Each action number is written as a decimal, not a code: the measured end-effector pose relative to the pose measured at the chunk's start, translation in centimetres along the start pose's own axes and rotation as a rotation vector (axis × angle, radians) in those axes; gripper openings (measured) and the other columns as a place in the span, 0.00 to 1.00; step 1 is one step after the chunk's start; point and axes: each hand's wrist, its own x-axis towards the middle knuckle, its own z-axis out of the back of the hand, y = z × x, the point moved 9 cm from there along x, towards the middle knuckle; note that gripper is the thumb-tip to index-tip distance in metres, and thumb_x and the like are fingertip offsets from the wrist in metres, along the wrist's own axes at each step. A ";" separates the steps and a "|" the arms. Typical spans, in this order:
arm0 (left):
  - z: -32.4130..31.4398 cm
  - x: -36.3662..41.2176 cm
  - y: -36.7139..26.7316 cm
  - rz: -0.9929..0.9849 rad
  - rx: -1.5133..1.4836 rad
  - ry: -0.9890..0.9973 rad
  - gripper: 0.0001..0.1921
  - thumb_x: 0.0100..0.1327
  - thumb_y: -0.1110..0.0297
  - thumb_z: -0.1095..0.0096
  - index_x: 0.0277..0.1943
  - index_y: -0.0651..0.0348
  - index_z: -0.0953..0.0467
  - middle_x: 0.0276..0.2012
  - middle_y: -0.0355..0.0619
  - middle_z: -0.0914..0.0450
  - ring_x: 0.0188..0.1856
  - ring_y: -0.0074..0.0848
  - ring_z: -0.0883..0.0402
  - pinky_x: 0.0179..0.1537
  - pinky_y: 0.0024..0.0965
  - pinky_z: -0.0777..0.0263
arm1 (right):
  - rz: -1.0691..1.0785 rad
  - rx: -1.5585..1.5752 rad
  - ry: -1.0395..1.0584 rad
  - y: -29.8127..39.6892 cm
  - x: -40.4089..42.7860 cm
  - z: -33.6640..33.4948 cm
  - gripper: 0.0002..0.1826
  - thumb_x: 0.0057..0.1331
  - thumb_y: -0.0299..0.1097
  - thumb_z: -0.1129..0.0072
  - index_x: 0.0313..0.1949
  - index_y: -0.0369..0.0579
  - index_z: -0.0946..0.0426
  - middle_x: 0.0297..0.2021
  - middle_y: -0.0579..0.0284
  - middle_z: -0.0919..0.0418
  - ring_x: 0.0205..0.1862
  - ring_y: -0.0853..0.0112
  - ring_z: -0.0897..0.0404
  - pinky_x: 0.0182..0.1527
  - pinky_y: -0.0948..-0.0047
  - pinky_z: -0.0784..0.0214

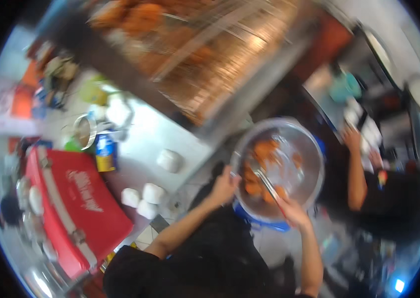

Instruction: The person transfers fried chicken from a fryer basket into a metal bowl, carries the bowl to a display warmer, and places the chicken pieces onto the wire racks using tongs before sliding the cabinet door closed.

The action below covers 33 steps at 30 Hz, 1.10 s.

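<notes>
A large round metal bowl (308,182) lies before me, holding several orange-coated pieces of food (265,149). My left hand (225,185) grips the bowl's near-left rim. In my right hand (293,213) are metal tongs (267,182) with a red handle, their far end down among the orange pieces. The view is blurred, so whether the tongs pinch a piece cannot be told. Something blue shows beneath the bowl.
Beyond stands a lit display case (217,78) with orange-brown food. White packages (150,193) and a blue-and-yellow can (105,152) sit on the metal counter (146,145) at left, beside a red box (79,208). At right, a co-worker (392,201) handles white packages.
</notes>
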 end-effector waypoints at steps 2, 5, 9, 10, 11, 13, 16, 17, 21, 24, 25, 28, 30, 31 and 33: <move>-1.0 0.1 -1.6 -0.028 -0.068 0.028 0.16 0.63 0.62 0.43 0.46 0.63 0.37 0.29 0.62 0.21 0.32 0.55 0.20 0.30 0.50 0.28 | 0.060 0.048 -0.052 -2.4 2.2 0.6 0.16 0.72 0.46 0.59 0.45 0.49 0.28 0.14 0.69 0.35 0.13 0.80 0.36 0.13 0.77 0.46; -2.2 -0.4 0.5 0.015 -0.064 0.117 0.22 0.66 0.59 0.46 0.56 0.61 0.40 0.30 0.63 0.22 0.34 0.57 0.22 0.34 0.52 0.32 | 0.153 0.260 -0.035 -7.6 6.4 1.3 0.17 0.68 0.45 0.49 0.45 0.44 0.26 0.17 0.71 0.33 0.14 0.81 0.34 0.14 0.80 0.44; -2.8 -0.1 0.1 -0.163 -0.112 0.034 0.20 0.66 0.61 0.48 0.55 0.61 0.40 0.30 0.65 0.23 0.34 0.59 0.23 0.34 0.52 0.33 | 0.278 0.002 -0.101 -14.4 7.6 2.1 0.17 0.70 0.47 0.55 0.42 0.46 0.26 0.21 0.68 0.31 0.20 0.76 0.32 0.22 0.76 0.40; -1.8 -1.4 0.3 -0.106 -0.105 0.020 0.19 0.66 0.62 0.48 0.54 0.62 0.40 0.31 0.66 0.23 0.34 0.59 0.23 0.33 0.53 0.34 | 0.323 -0.125 -0.078 -14.6 8.2 2.3 0.18 0.70 0.48 0.57 0.41 0.47 0.27 0.22 0.67 0.31 0.22 0.75 0.32 0.24 0.75 0.40; -2.3 -0.5 -0.6 -0.143 -0.106 0.054 0.19 0.66 0.62 0.48 0.54 0.62 0.40 0.31 0.66 0.23 0.34 0.59 0.23 0.33 0.53 0.34 | 0.354 -0.146 -0.135 -17.1 8.1 2.6 0.18 0.70 0.48 0.58 0.41 0.48 0.27 0.23 0.67 0.30 0.23 0.74 0.32 0.26 0.74 0.39; -1.4 -0.9 -0.5 -0.155 -0.128 0.002 0.18 0.67 0.63 0.49 0.54 0.62 0.40 0.29 0.65 0.23 0.33 0.58 0.23 0.33 0.53 0.34 | 0.422 -0.290 -0.142 -18.6 8.9 3.7 0.19 0.71 0.49 0.61 0.39 0.49 0.27 0.25 0.65 0.29 0.27 0.72 0.31 0.30 0.72 0.37; -0.9 -0.4 -1.2 -0.174 -0.159 0.014 0.18 0.67 0.64 0.49 0.54 0.62 0.40 0.28 0.64 0.23 0.33 0.57 0.23 0.32 0.52 0.33 | 0.415 -0.268 -0.195 -13.4 3.1 4.6 0.18 0.71 0.48 0.61 0.37 0.49 0.27 0.25 0.63 0.29 0.27 0.70 0.31 0.31 0.70 0.37; -1.1 -0.4 -0.9 -0.186 -0.159 0.029 0.18 0.67 0.64 0.49 0.54 0.62 0.40 0.28 0.64 0.23 0.33 0.57 0.23 0.32 0.52 0.33 | 0.383 -0.221 -0.201 -8.6 -0.6 4.2 0.17 0.70 0.46 0.60 0.36 0.48 0.27 0.25 0.63 0.30 0.27 0.70 0.31 0.30 0.69 0.37; -1.1 0.3 -1.7 -0.160 -0.134 0.062 0.18 0.67 0.64 0.49 0.54 0.62 0.40 0.28 0.63 0.23 0.33 0.57 0.22 0.32 0.50 0.33 | 0.554 -0.161 -0.291 6.0 -10.8 4.9 0.16 0.69 0.44 0.56 0.34 0.44 0.25 0.22 0.60 0.31 0.25 0.69 0.32 0.27 0.65 0.39; -1.1 0.4 -2.4 -0.147 -0.121 0.105 0.18 0.66 0.64 0.48 0.54 0.62 0.39 0.28 0.63 0.23 0.33 0.56 0.22 0.33 0.49 0.31 | 0.585 0.158 -0.310 10.1 -11.3 7.5 0.17 0.68 0.45 0.51 0.43 0.42 0.25 0.19 0.64 0.30 0.17 0.74 0.33 0.19 0.73 0.43; -1.2 0.4 -2.4 -0.141 -0.117 0.095 0.18 0.66 0.64 0.48 0.54 0.63 0.39 0.29 0.63 0.22 0.33 0.56 0.22 0.33 0.48 0.31 | 0.744 0.266 -0.238 12.6 -12.3 7.7 0.20 0.68 0.44 0.48 0.49 0.39 0.28 0.16 0.71 0.34 0.10 0.83 0.38 0.09 0.83 0.50; -0.9 -0.5 -1.8 -0.109 -0.105 0.104 0.18 0.66 0.62 0.48 0.54 0.62 0.39 0.28 0.62 0.22 0.32 0.55 0.20 0.31 0.48 0.30 | 0.781 0.203 -0.179 23.0 -13.8 6.6 0.26 0.69 0.33 0.51 0.65 0.37 0.41 0.15 0.73 0.37 0.11 0.85 0.42 0.13 0.86 0.52; -1.2 -0.3 -0.4 -0.017 -0.113 0.127 0.20 0.67 0.60 0.46 0.55 0.62 0.38 0.28 0.57 0.21 0.31 0.44 0.18 0.31 0.43 0.29 | 0.846 0.189 -0.167 28.8 -14.3 5.7 0.24 0.69 0.31 0.52 0.64 0.39 0.38 0.17 0.74 0.37 0.16 0.87 0.40 0.17 0.86 0.50; -1.3 0.1 -0.8 -0.025 -0.093 0.153 0.20 0.67 0.60 0.46 0.55 0.62 0.38 0.28 0.57 0.21 0.31 0.44 0.18 0.31 0.43 0.29 | 0.900 0.193 -0.153 31.1 -14.0 5.5 0.24 0.69 0.31 0.50 0.63 0.40 0.37 0.18 0.74 0.38 0.18 0.87 0.40 0.19 0.86 0.49; -1.1 -0.2 -1.2 -0.012 -0.039 0.132 0.19 0.67 0.61 0.46 0.54 0.63 0.37 0.27 0.55 0.22 0.29 0.40 0.19 0.30 0.40 0.30 | 0.974 0.127 -0.148 35.1 -13.0 4.9 0.23 0.68 0.34 0.48 0.61 0.42 0.34 0.19 0.74 0.36 0.21 0.87 0.37 0.23 0.85 0.45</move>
